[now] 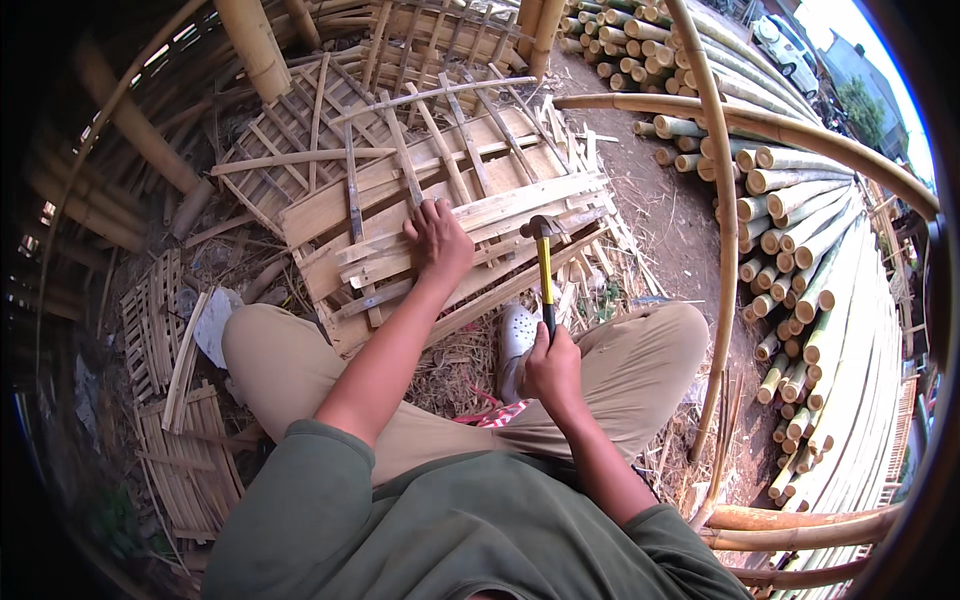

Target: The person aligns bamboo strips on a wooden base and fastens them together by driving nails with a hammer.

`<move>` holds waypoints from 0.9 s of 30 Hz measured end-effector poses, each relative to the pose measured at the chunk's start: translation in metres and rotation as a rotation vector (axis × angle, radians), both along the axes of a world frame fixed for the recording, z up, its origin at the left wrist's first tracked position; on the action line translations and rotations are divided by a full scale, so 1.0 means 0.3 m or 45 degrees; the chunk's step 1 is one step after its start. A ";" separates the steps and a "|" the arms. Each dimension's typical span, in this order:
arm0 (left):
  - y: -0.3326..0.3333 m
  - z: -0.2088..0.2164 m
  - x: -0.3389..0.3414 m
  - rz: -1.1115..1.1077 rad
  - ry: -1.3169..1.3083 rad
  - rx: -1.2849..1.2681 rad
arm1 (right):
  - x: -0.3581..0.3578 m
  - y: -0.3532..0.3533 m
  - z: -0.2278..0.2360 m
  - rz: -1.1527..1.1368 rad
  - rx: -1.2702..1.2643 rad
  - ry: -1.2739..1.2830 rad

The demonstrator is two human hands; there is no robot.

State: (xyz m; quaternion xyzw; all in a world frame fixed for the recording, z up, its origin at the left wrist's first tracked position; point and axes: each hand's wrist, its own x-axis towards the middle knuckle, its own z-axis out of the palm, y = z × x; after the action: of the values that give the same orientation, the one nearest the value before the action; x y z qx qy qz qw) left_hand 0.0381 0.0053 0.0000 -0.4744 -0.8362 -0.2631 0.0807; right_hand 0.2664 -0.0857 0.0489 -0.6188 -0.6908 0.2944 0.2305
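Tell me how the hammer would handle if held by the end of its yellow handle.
The hammer would likely feel head-heavy: its dark metal head sits far from the right hand gripping the handle's low end. The straight handle looks stiff, not floppy. Laid down, its claw head would probably stop it rolling.

Left hand [438, 240] on slats [470, 215], right hand [552, 362] gripping hammer [545, 262]

No packages, labels, signs or screens — none discernible, at least — among the bamboo.
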 end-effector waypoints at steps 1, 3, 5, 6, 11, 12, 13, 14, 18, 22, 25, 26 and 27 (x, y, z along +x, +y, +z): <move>0.001 -0.003 -0.004 0.013 0.019 0.046 | 0.002 -0.003 0.032 -0.030 -0.010 0.065; 0.011 -0.009 -0.007 0.015 0.025 0.063 | 0.007 0.000 0.043 -0.059 -0.045 0.124; 0.023 -0.010 0.009 -0.002 0.029 0.082 | 0.023 0.005 -0.013 -0.029 -0.035 0.052; 0.030 -0.010 0.020 -0.012 0.036 0.077 | 0.034 0.007 -0.049 0.005 -0.025 -0.019; 0.023 -0.015 0.015 -0.002 0.039 0.081 | 0.078 0.072 -0.010 0.001 -0.187 0.340; 0.027 -0.014 0.017 -0.003 0.042 0.103 | 0.112 0.086 -0.030 -0.058 -0.101 0.466; 0.014 -0.019 0.005 0.012 0.046 0.115 | 0.102 0.079 0.058 -0.114 -0.078 0.613; 0.000 -0.019 -0.008 0.028 0.046 0.105 | 0.090 0.071 0.153 -0.166 -0.057 0.761; 0.004 0.002 0.001 0.046 0.034 0.046 | 0.065 0.050 0.137 -0.331 0.058 1.088; 0.034 0.030 0.022 -0.031 0.013 0.151 | -0.024 0.033 -0.086 0.029 -0.051 0.116; 0.015 0.019 0.019 0.017 -0.002 0.049 | -0.016 0.043 -0.057 0.056 -0.287 0.228; 0.009 0.015 0.015 0.019 0.001 0.048 | -0.013 0.042 -0.039 0.027 -0.399 0.315; 0.004 0.012 0.012 0.022 0.009 0.052 | -0.011 0.031 -0.017 -0.010 -0.382 0.287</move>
State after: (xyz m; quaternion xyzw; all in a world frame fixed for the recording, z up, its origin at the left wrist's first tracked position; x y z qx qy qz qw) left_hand 0.0417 0.0065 0.0035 -0.4663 -0.8344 -0.2779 0.0956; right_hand 0.2630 -0.0765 0.0437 -0.6121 -0.6066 0.4606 0.2127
